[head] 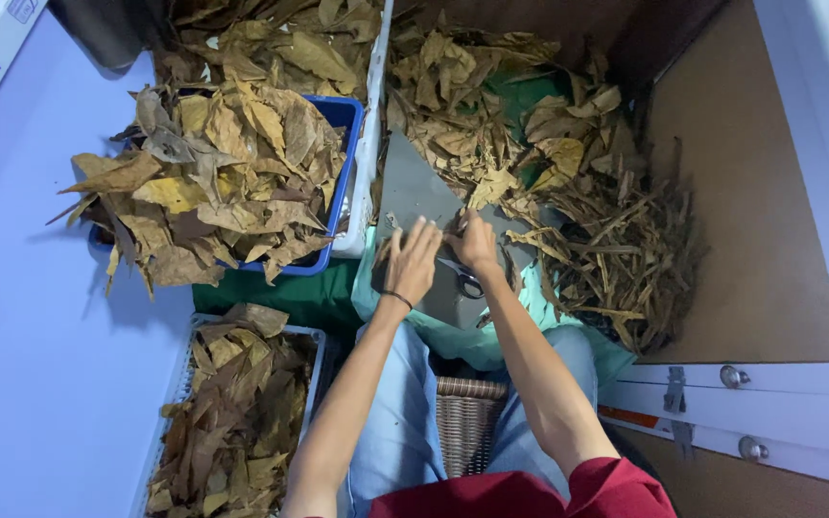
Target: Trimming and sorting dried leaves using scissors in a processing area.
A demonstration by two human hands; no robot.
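My left hand (413, 259) lies with fingers spread flat on a dry brown leaf over a grey board (413, 192) on my lap. My right hand (475, 242) is closed on a pair of scissors (466, 280) whose handles show just below it, at the same leaf. A loose heap of dry brown leaves (491, 115) lies beyond both hands. A pile of thin leaf stems and strips (626, 259) sits to the right of my right hand.
A blue basket (345, 120) heaped with dry leaves stands at the left. A white tray (184, 369) of leaves lies by my left knee. A woven wicker seat (467, 412) shows between my legs. A brown board with white frame (750, 192) stands at right.
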